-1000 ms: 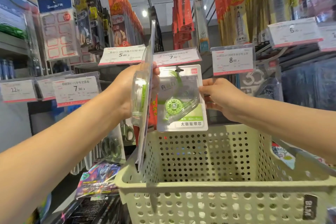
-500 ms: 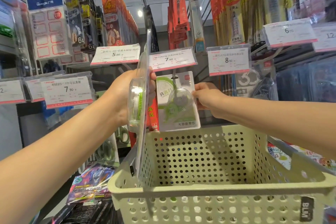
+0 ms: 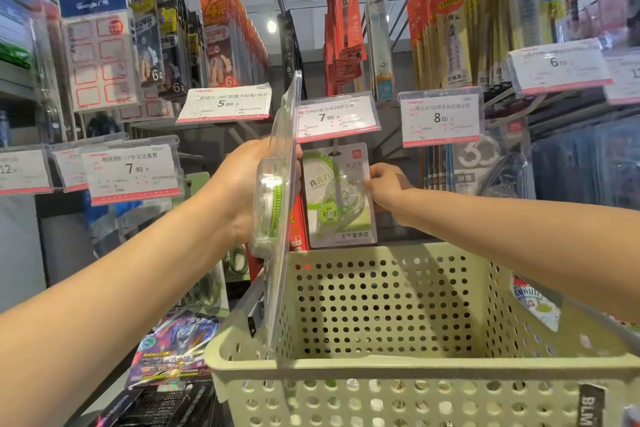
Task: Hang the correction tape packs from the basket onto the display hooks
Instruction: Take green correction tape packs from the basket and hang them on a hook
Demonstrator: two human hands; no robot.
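Note:
My left hand (image 3: 239, 184) grips a clear blister correction tape pack (image 3: 273, 204), seen edge-on, with a green reel inside; its lower edge reaches down beside the basket's left wall. My right hand (image 3: 384, 189) pinches the right edge of a second green-and-white correction tape pack (image 3: 337, 198), which faces me and hangs at the display hook (image 3: 334, 146) under the 7.90 price tag (image 3: 336, 116). The pale green perforated basket (image 3: 346, 367) sits below both hands; its visible inside shows no packs.
Rows of hung stationery packs fill the hooks above and to both sides, with price tags in front. Scissors packs (image 3: 207, 288) hang at lower left. Card packs (image 3: 173, 347) lie left of the basket. Dark blue items (image 3: 585, 163) fill the right shelf.
My right hand has pushed the second pack up and back onto the hook under the 7.90 tag. My left hand has kept its pack steady. The view has shifted slightly.

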